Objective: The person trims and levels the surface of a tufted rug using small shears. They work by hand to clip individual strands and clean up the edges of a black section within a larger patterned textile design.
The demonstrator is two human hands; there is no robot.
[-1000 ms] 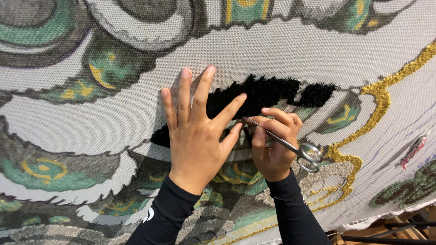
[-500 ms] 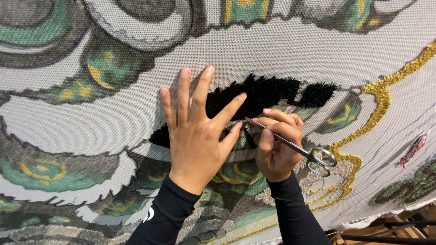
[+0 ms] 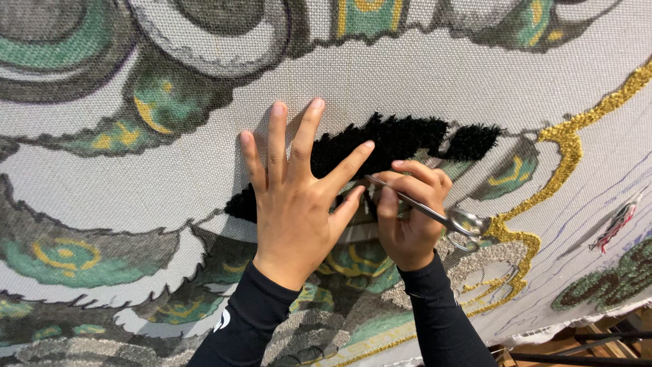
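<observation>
Pressing left hand (image 3: 293,204) on black tufting (image 3: 401,139), right hand (image 3: 407,217) gripping scissors (image 3: 435,214)

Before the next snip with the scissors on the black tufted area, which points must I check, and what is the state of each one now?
1. Left hand lies flat on the canvas beside the black pile: ok.
2. Right hand grips the scissors: ok.
3. Blade tips visible: not ok, hidden behind the left thumb.
4. Left thumb away from the blades: cannot tell.
5. Gold tufted line away from the blades: ok.
</observation>
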